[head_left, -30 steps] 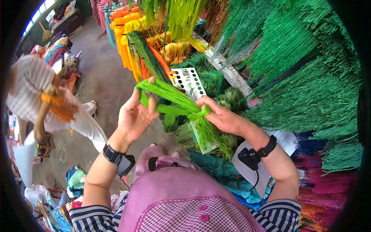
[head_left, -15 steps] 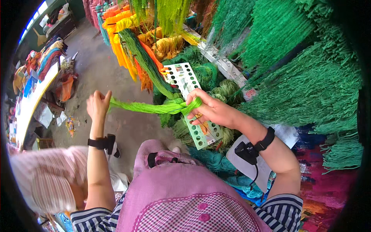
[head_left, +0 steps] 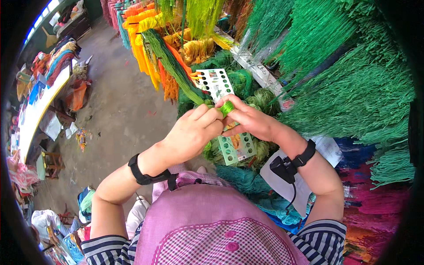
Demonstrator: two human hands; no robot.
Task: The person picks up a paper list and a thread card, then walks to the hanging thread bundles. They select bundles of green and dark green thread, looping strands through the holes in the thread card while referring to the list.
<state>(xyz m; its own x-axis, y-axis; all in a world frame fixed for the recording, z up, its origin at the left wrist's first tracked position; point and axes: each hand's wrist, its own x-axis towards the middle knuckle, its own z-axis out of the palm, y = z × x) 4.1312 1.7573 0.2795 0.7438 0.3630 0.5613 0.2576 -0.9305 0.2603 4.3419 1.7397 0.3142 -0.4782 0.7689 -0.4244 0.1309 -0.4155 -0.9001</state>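
Note:
A lime-green skein of thread (head_left: 227, 108) is pinched between my two hands, which meet in front of my body. My left hand (head_left: 194, 131) has its fingers curled closed on the skein's left side. Thumb and fingers of my right hand (head_left: 252, 120) grip the looped end, and most of the skein is hidden behind the hands. Under them lies a pale card with rows of round holes (head_left: 237, 155), with orange strands at its upper left edge. Dark and mid-green hanks (head_left: 170, 66) hang just beyond my left hand.
Green yarn bundles (head_left: 318, 79) hang thickly at the right. Yellow and orange hanks (head_left: 139, 39) are at the far left of the rack. Teal yarn (head_left: 240, 176) and white paper (head_left: 276, 174) lie near my right forearm. A table with coloured bundles (head_left: 44, 112) stands at the left.
My left hand has come in from the left to meet my right hand, and the stretched skein is now gathered between them. A person in a striped garment has left the lower left.

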